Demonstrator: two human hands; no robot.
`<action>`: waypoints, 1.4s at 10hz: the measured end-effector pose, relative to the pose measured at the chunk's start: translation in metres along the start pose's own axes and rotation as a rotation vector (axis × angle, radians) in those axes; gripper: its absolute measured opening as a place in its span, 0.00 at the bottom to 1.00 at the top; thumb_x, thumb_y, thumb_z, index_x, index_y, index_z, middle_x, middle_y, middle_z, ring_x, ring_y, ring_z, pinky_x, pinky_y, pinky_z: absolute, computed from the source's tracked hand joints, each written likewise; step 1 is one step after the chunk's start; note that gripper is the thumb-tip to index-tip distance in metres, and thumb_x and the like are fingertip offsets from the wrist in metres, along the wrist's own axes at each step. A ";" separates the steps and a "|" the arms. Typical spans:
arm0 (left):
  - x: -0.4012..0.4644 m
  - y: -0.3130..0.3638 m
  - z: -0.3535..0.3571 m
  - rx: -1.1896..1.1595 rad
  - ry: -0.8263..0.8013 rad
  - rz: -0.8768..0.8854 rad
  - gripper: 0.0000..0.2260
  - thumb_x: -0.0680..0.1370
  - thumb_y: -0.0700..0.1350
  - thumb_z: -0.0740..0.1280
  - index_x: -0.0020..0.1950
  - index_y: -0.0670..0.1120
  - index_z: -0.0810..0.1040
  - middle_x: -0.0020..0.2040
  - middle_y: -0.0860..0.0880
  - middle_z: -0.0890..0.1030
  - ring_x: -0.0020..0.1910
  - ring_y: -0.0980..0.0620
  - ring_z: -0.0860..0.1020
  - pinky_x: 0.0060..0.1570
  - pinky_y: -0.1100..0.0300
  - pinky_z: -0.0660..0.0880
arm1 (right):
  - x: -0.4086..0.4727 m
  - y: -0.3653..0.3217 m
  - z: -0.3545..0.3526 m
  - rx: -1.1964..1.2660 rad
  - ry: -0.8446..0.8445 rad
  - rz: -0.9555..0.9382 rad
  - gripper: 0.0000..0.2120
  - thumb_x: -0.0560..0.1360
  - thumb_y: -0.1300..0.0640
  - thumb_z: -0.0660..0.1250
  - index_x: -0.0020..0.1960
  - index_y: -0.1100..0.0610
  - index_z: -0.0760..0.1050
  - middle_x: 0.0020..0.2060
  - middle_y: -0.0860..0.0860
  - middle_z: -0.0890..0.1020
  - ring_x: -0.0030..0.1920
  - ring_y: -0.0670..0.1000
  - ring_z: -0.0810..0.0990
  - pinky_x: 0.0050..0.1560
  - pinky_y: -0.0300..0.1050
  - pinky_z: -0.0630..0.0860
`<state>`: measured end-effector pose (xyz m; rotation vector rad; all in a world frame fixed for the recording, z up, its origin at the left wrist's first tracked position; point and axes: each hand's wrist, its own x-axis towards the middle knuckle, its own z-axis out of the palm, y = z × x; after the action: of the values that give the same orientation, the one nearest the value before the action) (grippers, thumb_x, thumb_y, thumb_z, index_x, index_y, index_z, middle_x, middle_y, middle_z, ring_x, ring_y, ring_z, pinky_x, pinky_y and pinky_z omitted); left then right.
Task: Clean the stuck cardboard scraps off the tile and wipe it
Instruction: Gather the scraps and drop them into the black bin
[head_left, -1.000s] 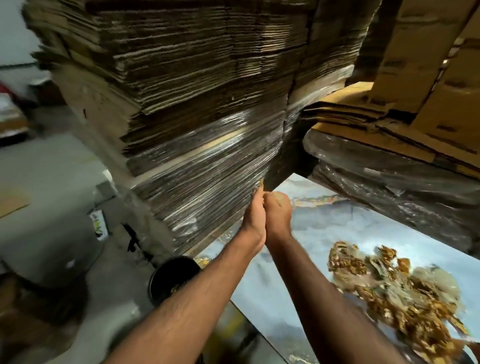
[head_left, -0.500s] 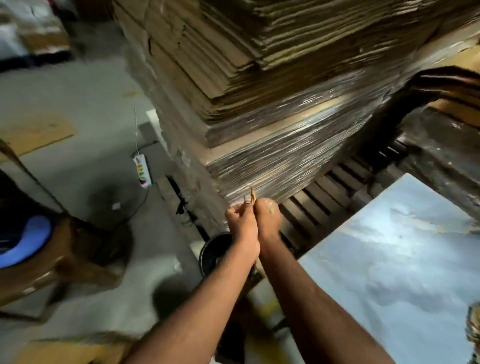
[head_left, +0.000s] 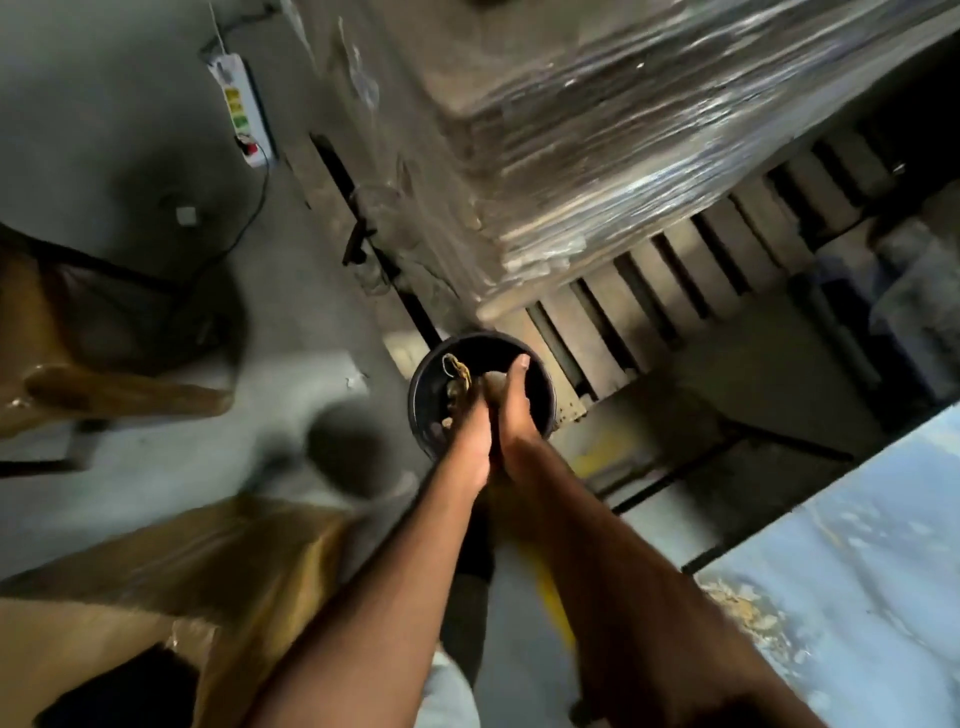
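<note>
Both hands are pressed together over the bucket (head_left: 480, 347), directly beneath them on the floor. The left hand (head_left: 467, 415) looks curled around scraps (head_left: 457, 371), a strand hanging from it into the bucket; the right hand (head_left: 511, 402) has its fingers extended along the left, though blur hides whether it pinches anything. Letting go should drop the scraps straight down. The tile (head_left: 857, 571) lies behind and to the right of the hands, nearer the right arm, its long edge running diagonally, with residue (head_left: 748, 610) at its near corner. Half a second ago the hands were raised before the wrapped stack (head_left: 597, 130), holding a sliver up; now they have come down over the bucket.
</note>
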<state>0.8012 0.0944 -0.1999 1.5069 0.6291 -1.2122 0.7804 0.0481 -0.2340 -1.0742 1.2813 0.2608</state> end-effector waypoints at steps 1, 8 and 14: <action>0.083 -0.033 -0.009 0.043 0.112 -0.008 0.29 0.81 0.58 0.59 0.79 0.48 0.59 0.77 0.46 0.63 0.75 0.45 0.64 0.70 0.53 0.64 | 0.005 -0.009 0.006 0.239 0.045 0.097 0.44 0.72 0.21 0.45 0.61 0.56 0.77 0.58 0.55 0.80 0.57 0.54 0.78 0.56 0.45 0.76; 0.157 -0.055 -0.034 -0.166 0.127 -0.019 0.43 0.65 0.78 0.55 0.72 0.55 0.71 0.68 0.48 0.76 0.64 0.47 0.76 0.66 0.44 0.72 | 0.057 0.019 -0.018 0.497 -0.078 0.014 0.34 0.81 0.34 0.39 0.78 0.51 0.59 0.80 0.54 0.53 0.80 0.54 0.47 0.76 0.58 0.40; -0.226 -0.019 0.055 -0.118 -0.095 0.665 0.29 0.84 0.59 0.41 0.74 0.46 0.67 0.76 0.47 0.66 0.76 0.49 0.61 0.75 0.49 0.54 | -0.237 -0.043 -0.153 0.438 -0.420 -0.448 0.37 0.81 0.35 0.37 0.73 0.59 0.66 0.74 0.60 0.67 0.76 0.57 0.63 0.77 0.54 0.54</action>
<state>0.6864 0.0947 0.0037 1.3888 0.1052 -0.7112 0.6335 0.0007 0.0065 -0.8410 0.6550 -0.1293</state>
